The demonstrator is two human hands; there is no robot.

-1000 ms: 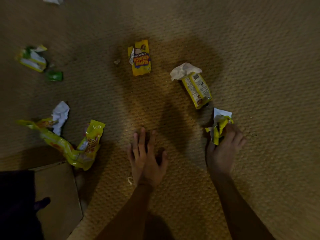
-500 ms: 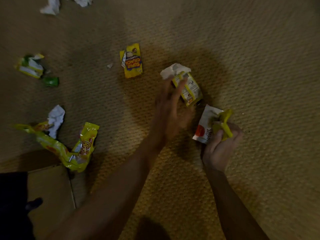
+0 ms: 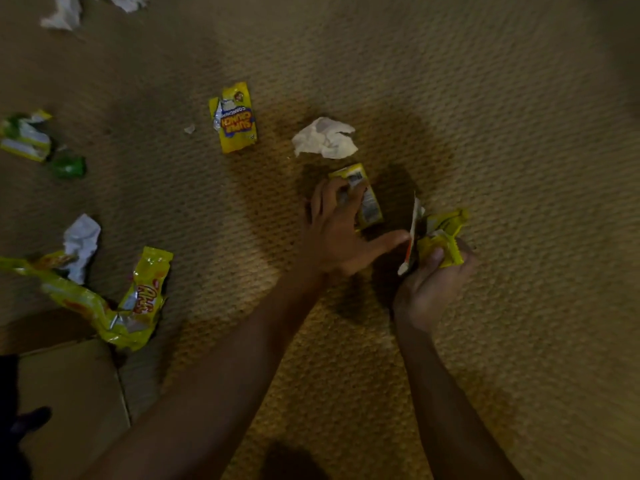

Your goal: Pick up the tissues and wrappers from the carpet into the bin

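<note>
L hand (image 3: 332, 233) is down on the small yellow packet (image 3: 363, 199), fingers curled over its near end and thumb stretched out toward the R hand; it looks like a grip just forming, packet w/ its far end showing past the fingertips, on or barely off the carpet (image 3: 485, 116); R hand (image 3: 433, 285) is clamped round a bunch of wrappers (image 3: 440, 237), yellow foil plus a white-and-red one sticking up on its L side.

To do this step well, I'd say: pinch the packet flat between thumb and fingers rather than scrabbling at the weave; foil is slick and light, so get a finger under an edge first; then pass it across to the R bunch, or keep it in the L, since the R looks nearly full and a loose piece could slip out.

Next nearest is the white tissue (image 3: 325, 137), just beyond the packet, apart from it; soft, should crush into the same hand easily. Further L lies a yellow snack wrapper (image 3: 234, 116); far L a long yellow wrapper (image 3: 104, 303) w/ another crumpled tissue (image 3: 81, 242) beside it; green-and-yellow scraps (image 3: 27, 138) at the L edge; more tissues (image 3: 65, 12) top L. No bin I can identify for sure; a tan box-like surface (image 3: 69, 393) sits bottom L.

Writing: snack wrapper reads "SUPER CRUNCH", upside down; long wrapper has red script, approx. "Rus", not legible fully; packet under the L hand shows a barcode and fine print, too small to read.
</note>
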